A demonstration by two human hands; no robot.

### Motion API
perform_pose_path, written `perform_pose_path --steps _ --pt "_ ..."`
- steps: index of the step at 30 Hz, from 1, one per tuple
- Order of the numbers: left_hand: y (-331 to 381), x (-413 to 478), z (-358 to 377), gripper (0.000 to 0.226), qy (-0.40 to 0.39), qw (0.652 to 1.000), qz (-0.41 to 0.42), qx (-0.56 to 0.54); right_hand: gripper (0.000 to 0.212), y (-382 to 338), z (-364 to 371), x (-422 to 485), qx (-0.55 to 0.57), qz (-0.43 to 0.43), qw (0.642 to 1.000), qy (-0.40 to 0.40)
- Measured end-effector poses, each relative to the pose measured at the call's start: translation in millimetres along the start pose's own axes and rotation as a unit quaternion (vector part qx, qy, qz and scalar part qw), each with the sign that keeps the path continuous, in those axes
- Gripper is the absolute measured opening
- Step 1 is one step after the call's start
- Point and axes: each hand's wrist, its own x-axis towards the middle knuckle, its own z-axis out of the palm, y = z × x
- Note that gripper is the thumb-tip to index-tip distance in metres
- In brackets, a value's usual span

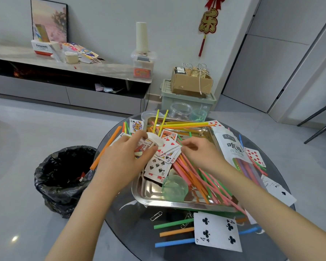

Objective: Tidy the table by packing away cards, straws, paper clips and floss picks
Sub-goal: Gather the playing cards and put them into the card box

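A steel tray (pixel 151 196) on a round glass table (pixel 132 228) holds a heap of playing cards (pixel 159 164), coloured straws (pixel 198 176) and a tipped green cup (pixel 174 188). My left hand (pixel 124 157) grips a card box (pixel 146 146) with its white flap open, above the tray's left side. Just right of it, my right hand (pixel 199 151) pinches the edge of the fanned cards. A four of clubs (pixel 217 232), loose straws (pixel 174 232) and paper clips (pixel 156 216) lie on the table in front of the tray. No floss picks are visible.
A black-lined bin (pixel 64 178) stands on the floor left of the table. A straw packet (pixel 231 147) lies along the tray's right side. Clear jars (pixel 181 111) and a green cup (pixel 199 115) stand at the table's far edge. More cards (pixel 279 192) lie at the right.
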Motion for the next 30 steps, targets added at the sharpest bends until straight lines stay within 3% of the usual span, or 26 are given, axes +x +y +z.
perform_pose_path --steps 5,9,12,18,22,28,30 --pt "-5.4 5.9 -2.5 0.042 0.008 0.999 -0.016 0.033 0.051 16.2 19.4 30.2 -0.131 0.018 0.989 -0.058" --pt "-7.9 10.5 -0.2 0.041 0.016 0.999 -0.012 0.032 0.049 19.1 36.7 51.2 -0.178 0.008 0.984 -0.026" --pt "-11.1 13.8 3.8 0.042 0.010 1.000 0.005 0.028 0.060 21.1 45.7 65.9 -0.223 0.009 0.975 -0.006" --pt "-13.4 13.0 2.8 0.072 -0.002 0.999 0.039 0.009 0.086 18.2 55.0 76.9 -0.295 0.007 0.956 -0.008" --pt "-13.7 10.8 1.3 0.092 -0.018 0.999 0.011 0.026 0.083 8.3 52.8 78.1 -0.258 0.028 0.966 0.007" --pt "-15.5 4.4 -3.8 0.079 -0.018 0.999 0.006 0.038 0.027 -2.6 26.9 64.2 -0.016 0.038 0.996 0.080" --pt "-15.7 2.6 -3.2 0.076 -0.019 1.000 0.008 0.022 0.023 -2.7 14.7 54.4 0.037 0.038 0.994 0.101"
